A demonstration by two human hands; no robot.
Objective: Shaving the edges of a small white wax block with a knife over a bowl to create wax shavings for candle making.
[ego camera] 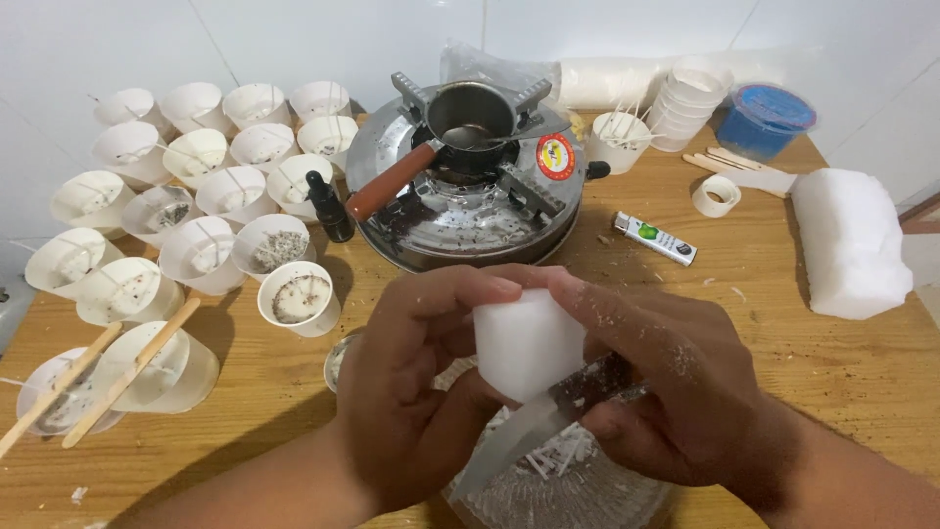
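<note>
My left hand (411, 392) grips a white block of wax (527, 343) from the left, thumb and fingers wrapped around it. My right hand (666, 382) holds a knife (534, 426) whose blade lies against the block's lower edge, with its thumb pressing the top of the block. White wax shavings speckle my right hand. Beneath both hands sits a metal bowl (558, 490) holding wax shavings.
A round gas stove (460, 211) carries a small pot (470, 118) with a reddish handle. Several white paper cups with wicks (206, 176) crowd the left side. A dark dropper bottle (331, 208), a lighter (656, 238), a large white wax slab (850, 240), stacked cups (690, 103) and a blue-lidded tub (769, 118) stand around.
</note>
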